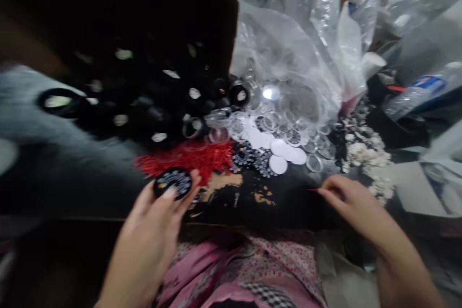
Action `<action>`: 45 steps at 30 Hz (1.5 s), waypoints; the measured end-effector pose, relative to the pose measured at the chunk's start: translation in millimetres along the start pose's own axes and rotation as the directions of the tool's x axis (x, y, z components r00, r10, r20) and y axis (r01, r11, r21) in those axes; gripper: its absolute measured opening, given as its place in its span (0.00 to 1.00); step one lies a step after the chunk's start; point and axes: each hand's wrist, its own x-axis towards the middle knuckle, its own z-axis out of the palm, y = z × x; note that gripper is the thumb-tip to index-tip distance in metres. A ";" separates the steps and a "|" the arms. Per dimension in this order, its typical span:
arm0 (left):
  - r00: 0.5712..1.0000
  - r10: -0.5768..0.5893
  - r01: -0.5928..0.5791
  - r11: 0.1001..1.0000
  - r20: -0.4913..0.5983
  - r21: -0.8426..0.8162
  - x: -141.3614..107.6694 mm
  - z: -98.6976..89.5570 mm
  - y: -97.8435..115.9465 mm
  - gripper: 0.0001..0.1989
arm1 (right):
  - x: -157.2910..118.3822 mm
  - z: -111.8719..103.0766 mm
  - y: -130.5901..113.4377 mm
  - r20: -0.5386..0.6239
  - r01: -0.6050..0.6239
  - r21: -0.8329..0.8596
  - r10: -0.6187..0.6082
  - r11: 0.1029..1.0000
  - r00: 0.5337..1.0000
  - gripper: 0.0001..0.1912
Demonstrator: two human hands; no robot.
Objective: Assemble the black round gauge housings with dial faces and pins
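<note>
My left hand [155, 226] grips a round black dial [173, 182] with pale markings, thumb across its face. Farther right, my right hand [355, 204] pinches a thin red pointer [312, 189] between thumb and fingertips, well apart from the dial. A heap of red pointers [187, 156] lies just beyond my left hand. Behind the space between my hands are white paper discs [278, 164], several printed black discs [265, 161] and clear plastic rings [314, 162].
A large dark pile of black round parts [159, 110] covers the back left. Clear plastic bags [288, 43] stand behind. Small cream-coloured parts [368, 151], a plastic bottle [415, 91] and an open white box [418, 187] are at the right. The black tabletop [288, 211] has worn patches.
</note>
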 end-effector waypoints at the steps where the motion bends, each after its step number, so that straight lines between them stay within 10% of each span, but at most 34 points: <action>1: 0.999 -0.002 0.003 0.999 0.034 -0.033 1.5 3.6 0.4 0.11 | 1.8 0.5 0.0 -0.024 -0.002 -0.057 0.001 0.998 1.000 0.13; 7: 0.993 0.039 -0.022 0.989 0.111 -0.147 4.8 -2.0 3.3 0.11 | 33.5 48.9 -92.5 0.075 0.348 0.166 -0.364 0.923 0.928 0.08; 15: 0.995 -0.037 0.053 0.984 0.097 -0.170 -9.8 -21.5 -4.8 0.14 | 73.4 101.6 -162.5 0.153 0.382 -0.302 -0.351 0.873 0.924 0.06; 26: 0.984 -0.059 0.102 0.960 0.169 -0.259 -13.0 -14.4 -3.9 0.14 | 77.1 96.2 -146.2 0.104 0.335 -0.248 -0.319 0.909 0.942 0.06; 33: 0.970 -0.110 0.175 0.936 0.216 -0.307 -22.9 0.9 -17.9 0.14 | 69.7 95.4 -140.8 0.046 0.297 0.133 -0.305 0.945 0.951 0.12; 45: 0.976 -0.070 0.124 0.956 0.205 -0.265 -19.4 7.4 -10.9 0.12 | 59.4 88.0 -131.0 -0.054 0.523 -0.017 -0.523 0.852 0.851 0.04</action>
